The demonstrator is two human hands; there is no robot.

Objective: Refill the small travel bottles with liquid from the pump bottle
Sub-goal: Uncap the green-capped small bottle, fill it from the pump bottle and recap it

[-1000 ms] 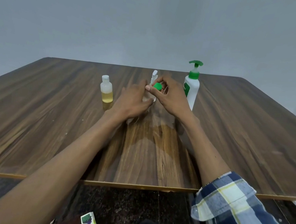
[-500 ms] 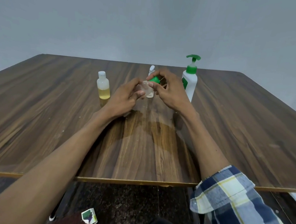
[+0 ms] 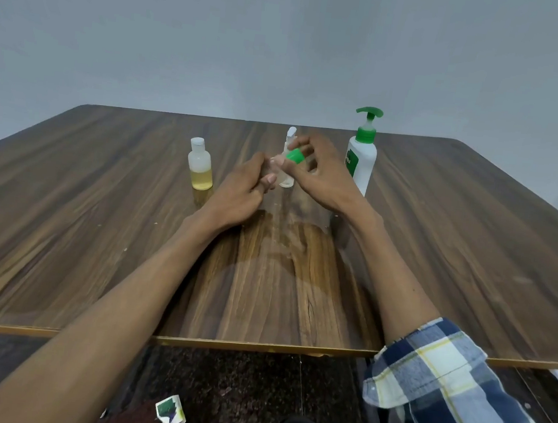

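I watched the small clear travel bottle [image 3: 277,166] held low above the middle of the bench [image 3: 439,245], nearly hidden between the two hands. My left hand [image 3: 242,190] had its grip curled around the bottle's body, thumb tip showing at the front. My right hand [image 3: 322,178] had its grip pinching the green cap [image 3: 294,155] between thumb and forefinger at the bottle's top end; I could not tell whether the cap was seated on the neck or already off it. Just behind the hands stood a second clear travel bottle [image 3: 288,164] with a white top, upright on the bench, partly covered by my right fingers. To the left, a little apart from my left hand, stood a third small bottle [image 3: 200,165] with a white cap, upright, its lower part filled with yellow liquid. To the right, just beyond my right hand, stood the white pump bottle [image 3: 361,161] with its green pump head and a green label, upright. A rolled-up plaid sleeve [image 3: 451,394] covered my right forearm near the bench's front edge. Down on the dark speckled floor [image 3: 252,391] lay a small white and green paper scrap [image 3: 169,414].
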